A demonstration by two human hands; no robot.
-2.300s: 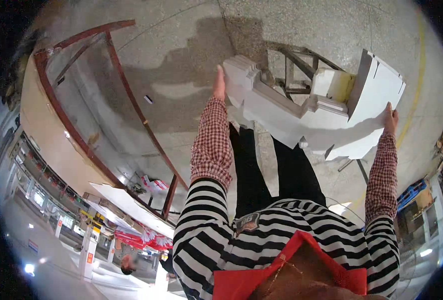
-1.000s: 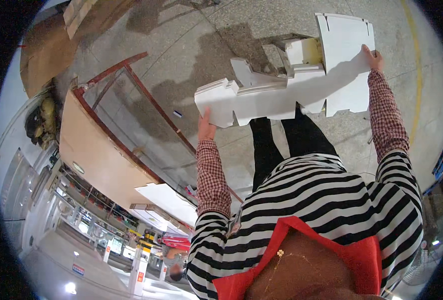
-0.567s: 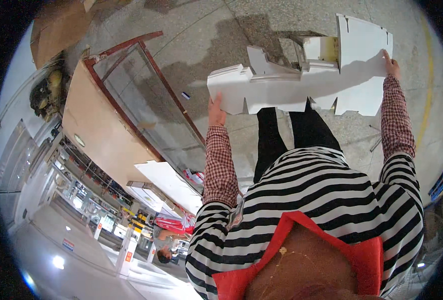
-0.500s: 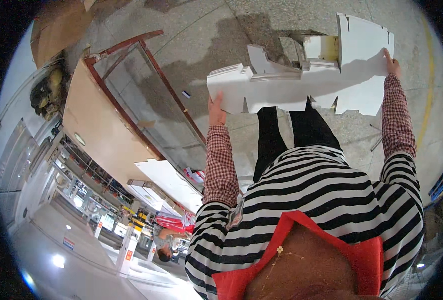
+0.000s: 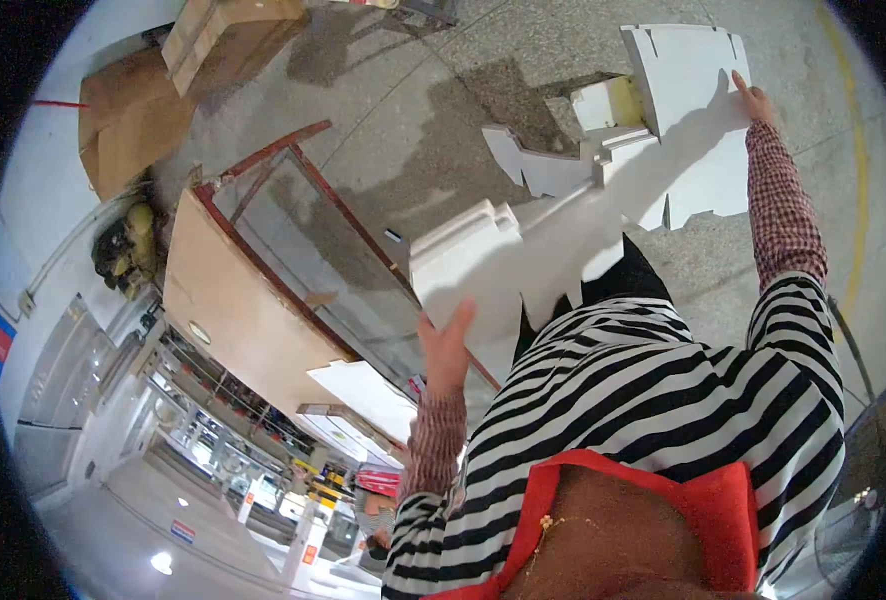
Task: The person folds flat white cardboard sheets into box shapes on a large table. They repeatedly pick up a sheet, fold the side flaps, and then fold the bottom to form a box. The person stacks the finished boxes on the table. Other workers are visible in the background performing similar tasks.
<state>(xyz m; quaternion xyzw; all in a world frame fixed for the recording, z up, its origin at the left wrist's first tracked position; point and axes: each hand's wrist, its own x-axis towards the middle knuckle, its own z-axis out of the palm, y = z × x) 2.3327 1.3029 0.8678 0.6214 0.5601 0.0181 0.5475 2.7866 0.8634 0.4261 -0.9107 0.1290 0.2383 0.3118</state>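
Observation:
A stack of white die-cut cardboard blanks (image 5: 563,235) spans the space between my hands, tilted so its left end lies nearer my body. At that left end, my left hand (image 5: 445,345) is closed on the edge, its thumb on top and the other fingers mostly hidden. My right hand (image 5: 753,102) grips the far right edge of the stack. Notches and flaps run along the stack's edges, and several layers show at the left end. Beyond its middle, an open piece with a yellowish inner face (image 5: 608,103) shows.
To the left stands a table with a tan top (image 5: 233,310) and a reddish-brown frame (image 5: 358,230). White sheets (image 5: 368,395) lie at its near end. Brown cardboard boxes (image 5: 128,125) are at the far left. A yellow line (image 5: 860,180) runs along the floor at right.
The stack has tilted, its left end swinging toward my body with my left hand. My right hand has shifted slightly left and farther away. The view has turned a little.

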